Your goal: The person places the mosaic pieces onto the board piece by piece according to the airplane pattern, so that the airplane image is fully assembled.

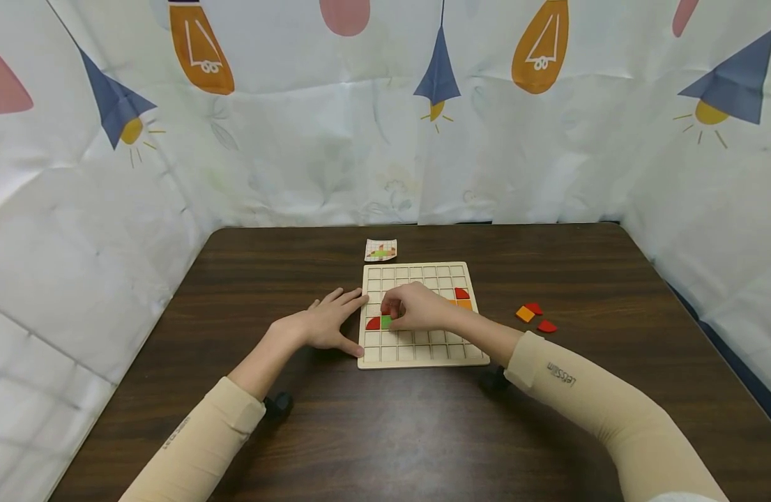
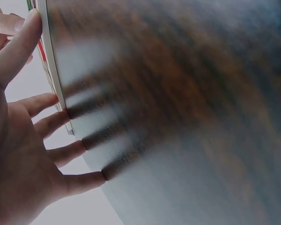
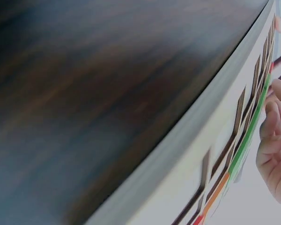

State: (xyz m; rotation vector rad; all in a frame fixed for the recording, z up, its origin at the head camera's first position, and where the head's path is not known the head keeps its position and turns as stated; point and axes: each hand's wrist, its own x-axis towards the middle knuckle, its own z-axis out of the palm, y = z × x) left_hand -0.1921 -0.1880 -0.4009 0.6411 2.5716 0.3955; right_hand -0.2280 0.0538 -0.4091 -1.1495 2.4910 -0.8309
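Note:
A pale wooden grid board (image 1: 423, 355) lies on the table with colored pieces set in its squares. My right hand (image 1: 417, 307) reaches across it, fingers curled down at a small red piece (image 1: 386, 311) just above a green square piece (image 1: 387, 322). Fingertips partly hide that red piece. Beside the green one sits a red quarter-round piece (image 1: 373, 323). Spread fingers of my left hand (image 1: 323, 323) rest at the board's left edge, with the thumb touching its lower left side. Green pieces (image 3: 253, 126) run along the board in the right wrist view, mostly hidden by my hand in the head view.
On the board's right, a red quarter-round (image 1: 461, 293) sits over an orange square (image 1: 464, 305). Loose pieces lie right of the board: an orange square (image 1: 525, 314) and two red ones, one a quarter-round (image 1: 547, 326). A small pattern card (image 1: 380, 250) lies behind the board.

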